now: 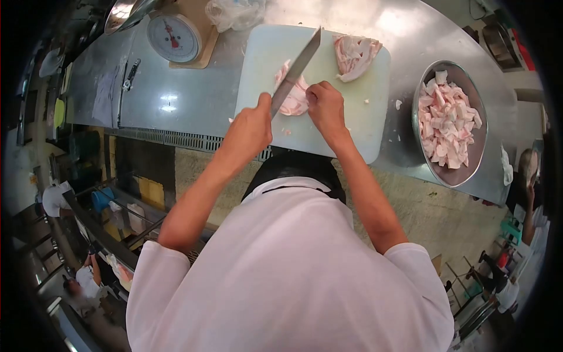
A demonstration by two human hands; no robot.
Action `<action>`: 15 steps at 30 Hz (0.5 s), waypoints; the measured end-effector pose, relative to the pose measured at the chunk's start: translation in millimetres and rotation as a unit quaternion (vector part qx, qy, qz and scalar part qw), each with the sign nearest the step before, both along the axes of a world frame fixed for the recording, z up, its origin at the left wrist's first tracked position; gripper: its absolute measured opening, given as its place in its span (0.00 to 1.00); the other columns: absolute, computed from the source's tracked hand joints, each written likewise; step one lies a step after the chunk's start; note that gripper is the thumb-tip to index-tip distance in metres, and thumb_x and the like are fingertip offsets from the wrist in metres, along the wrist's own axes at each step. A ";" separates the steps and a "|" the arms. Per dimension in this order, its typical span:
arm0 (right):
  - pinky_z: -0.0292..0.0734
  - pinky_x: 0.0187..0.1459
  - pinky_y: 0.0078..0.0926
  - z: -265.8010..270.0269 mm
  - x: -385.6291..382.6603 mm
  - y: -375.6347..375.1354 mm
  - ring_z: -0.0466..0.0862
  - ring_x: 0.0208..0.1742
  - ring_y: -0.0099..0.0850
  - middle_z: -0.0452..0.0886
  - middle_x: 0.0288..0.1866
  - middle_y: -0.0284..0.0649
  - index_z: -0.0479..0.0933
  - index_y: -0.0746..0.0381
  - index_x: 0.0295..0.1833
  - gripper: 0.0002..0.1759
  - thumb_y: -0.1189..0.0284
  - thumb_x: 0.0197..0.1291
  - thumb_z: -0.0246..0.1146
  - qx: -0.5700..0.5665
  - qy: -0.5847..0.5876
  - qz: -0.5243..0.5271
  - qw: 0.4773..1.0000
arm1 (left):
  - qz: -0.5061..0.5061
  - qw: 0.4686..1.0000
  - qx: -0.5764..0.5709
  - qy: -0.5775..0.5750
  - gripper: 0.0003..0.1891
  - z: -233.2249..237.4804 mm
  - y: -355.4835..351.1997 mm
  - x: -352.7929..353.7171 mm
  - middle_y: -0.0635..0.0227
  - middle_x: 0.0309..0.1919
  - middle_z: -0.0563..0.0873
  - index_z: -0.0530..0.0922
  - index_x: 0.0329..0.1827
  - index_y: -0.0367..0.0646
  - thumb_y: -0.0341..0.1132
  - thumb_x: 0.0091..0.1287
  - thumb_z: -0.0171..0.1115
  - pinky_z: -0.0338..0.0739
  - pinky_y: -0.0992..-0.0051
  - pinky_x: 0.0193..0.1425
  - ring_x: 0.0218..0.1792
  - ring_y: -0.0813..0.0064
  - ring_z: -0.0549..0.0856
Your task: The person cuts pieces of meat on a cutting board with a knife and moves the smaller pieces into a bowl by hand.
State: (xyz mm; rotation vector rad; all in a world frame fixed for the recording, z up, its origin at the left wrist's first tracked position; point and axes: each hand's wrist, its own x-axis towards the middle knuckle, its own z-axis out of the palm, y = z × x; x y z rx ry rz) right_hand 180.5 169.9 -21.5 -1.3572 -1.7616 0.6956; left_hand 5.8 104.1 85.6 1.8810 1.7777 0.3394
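Note:
My left hand (251,124) is wrapped round the handle of a kitchen knife (297,69), its broad blade slanting up and to the right. Under the blade lies a piece of raw, pale pink fatty meat (293,101) on a white cutting board (328,132). At the right edge of that piece, my right hand (326,108) is closed with curled fingers pressed against it. The fingertips are partly hidden. A larger slab of raw meat (356,57) rests at the board's far right corner. Small scraps are scattered on the board.
An oval metal bowl (420,126) heaped with cut meat chunks (448,123) stands on the steel table (193,111) to the right. Far left are a dial scale (174,38), a clear plastic bag (234,13) and a dark slim tool (131,74). Other people are in the background.

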 end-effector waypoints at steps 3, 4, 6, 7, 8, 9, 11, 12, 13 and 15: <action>0.77 0.38 0.41 -5.2 -4.0 2.7 0.81 0.33 0.49 0.79 0.30 0.48 0.82 0.66 0.31 0.04 0.82 0.50 0.62 0.013 -0.037 -0.001 0.999 | -0.011 0.998 -0.065 0.002 0.11 0.0 -12.0 8.8 0.40 0.22 0.79 0.61 0.47 0.36 0.23 0.67 0.53 0.70 0.45 0.34 0.29 0.33 0.79; 0.76 0.38 0.41 -7.1 -3.8 3.1 0.81 0.33 0.49 0.78 0.29 0.48 0.81 0.66 0.31 0.04 0.83 0.50 0.62 0.009 -0.056 0.010 0.998 | -0.012 0.996 -0.090 0.022 0.13 -4.9 -13.3 12.4 0.39 0.24 0.80 0.61 0.46 0.34 0.20 0.62 0.53 0.72 0.44 0.36 0.31 0.33 0.80; 0.76 0.38 0.42 -9.8 -3.3 5.7 0.80 0.33 0.49 0.78 0.28 0.48 0.81 0.66 0.30 0.04 0.83 0.49 0.62 0.000 -0.076 0.019 0.997 | -0.016 0.992 -0.119 0.043 0.15 -18.1 -9.7 16.6 0.38 0.25 0.81 0.61 0.45 0.31 0.17 0.57 0.53 0.74 0.42 0.38 0.33 0.33 0.82; 0.76 0.38 0.42 -10.5 -3.3 5.7 0.80 0.33 0.50 0.78 0.29 0.48 0.81 0.66 0.30 0.04 0.84 0.49 0.61 -0.003 -0.073 0.027 0.997 | -0.029 0.995 -0.084 0.042 0.15 -27.8 -3.4 17.2 0.38 0.24 0.80 0.60 0.46 0.30 0.17 0.58 0.52 0.73 0.43 0.37 0.32 0.34 0.81; 0.76 0.38 0.42 -10.1 -4.3 7.9 0.81 0.33 0.50 0.78 0.29 0.49 0.81 0.66 0.29 0.04 0.84 0.49 0.61 -0.001 -0.069 0.034 0.997 | -0.043 0.997 -0.045 0.042 0.14 -36.6 5.4 16.8 0.39 0.23 0.79 0.60 0.47 0.29 0.17 0.60 0.52 0.71 0.45 0.36 0.31 0.35 0.81; 0.76 0.38 0.42 -9.8 -2.5 12.8 0.81 0.33 0.50 0.78 0.29 0.49 0.81 0.66 0.29 0.04 0.84 0.49 0.61 0.001 -0.069 0.031 0.997 | -0.046 0.997 -0.042 0.043 0.14 -45.2 16.4 18.2 0.39 0.23 0.79 0.60 0.47 0.29 0.17 0.60 0.52 0.71 0.45 0.36 0.31 0.35 0.81; 0.76 0.37 0.45 -6.6 3.5 19.2 0.81 0.34 0.54 0.77 0.30 0.54 0.79 0.68 0.27 0.04 0.85 0.45 0.59 0.033 -0.046 0.012 0.998 | -0.032 0.999 -0.012 0.011 0.14 -60.4 33.1 22.3 0.37 0.24 0.80 0.61 0.48 0.29 0.19 0.61 0.52 0.72 0.45 0.36 0.32 0.35 0.82; 0.76 0.37 0.45 -6.3 5.9 27.9 0.81 0.34 0.54 0.77 0.30 0.54 0.79 0.68 0.27 0.04 0.85 0.45 0.59 0.043 -0.045 0.013 0.998 | -0.031 0.999 -0.002 0.012 0.14 -67.2 46.6 22.8 0.37 0.24 0.80 0.61 0.48 0.29 0.19 0.61 0.52 0.72 0.45 0.36 0.32 0.35 0.82; 0.76 0.37 0.45 -8.9 10.1 34.7 0.81 0.34 0.54 0.78 0.30 0.54 0.79 0.68 0.27 0.04 0.85 0.45 0.59 0.042 -0.048 0.011 0.998 | -0.037 0.999 0.026 0.007 0.14 -73.1 56.9 24.1 0.36 0.25 0.80 0.61 0.47 0.30 0.20 0.61 0.53 0.72 0.45 0.37 0.32 0.35 0.82; 0.76 0.38 0.45 -13.3 16.8 46.9 0.82 0.35 0.53 0.80 0.31 0.55 0.81 0.67 0.28 0.05 0.84 0.44 0.60 0.056 -0.063 0.013 0.996 | -0.041 0.996 0.077 -0.004 0.13 -76.5 64.4 26.6 0.36 0.26 0.81 0.62 0.47 0.30 0.21 0.62 0.53 0.73 0.45 0.37 0.32 0.35 0.82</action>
